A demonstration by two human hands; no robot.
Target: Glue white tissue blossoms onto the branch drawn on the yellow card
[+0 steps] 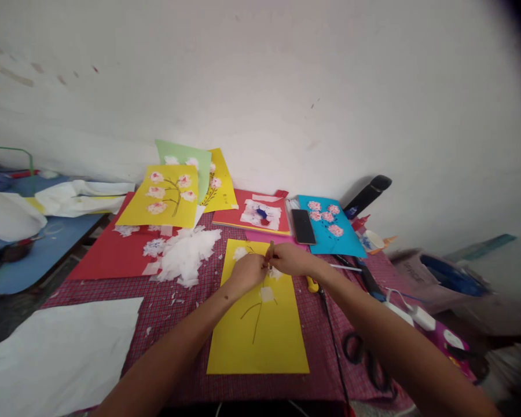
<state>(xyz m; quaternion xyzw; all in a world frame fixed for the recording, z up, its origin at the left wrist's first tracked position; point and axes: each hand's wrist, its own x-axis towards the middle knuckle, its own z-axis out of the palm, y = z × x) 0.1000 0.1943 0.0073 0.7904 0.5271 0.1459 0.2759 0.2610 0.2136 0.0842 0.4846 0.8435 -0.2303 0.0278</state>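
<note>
From where I stand, a big white sheet (65,353) lies at the left, and past it is a red card (99,255). A fluffy heap of torn white paper bits (186,255) sits by the card; the bits look light and soft, and I think they would rip fast, so a gentle pinch suits them. Next comes the left hand (248,273), its fingers bunched near the top of a yellow sheet (282,344); I cannot tell if they grip anything. The yellow sheet lies flat in the middle, in front of the person, with thin brown stems and a pale square (267,295) on it. It looks light and a bit stiff, likely easy to crease, so its bare edges seem the best place to hold. A small thin strip (271,249) pokes up between the hands, and the right hand (286,259) pinches it, fingers nearly closed. It looks light, so fingertips should do. Farther right are a black phone (303,226) and a blue sheet (349,243) with pink flowers.
</note>
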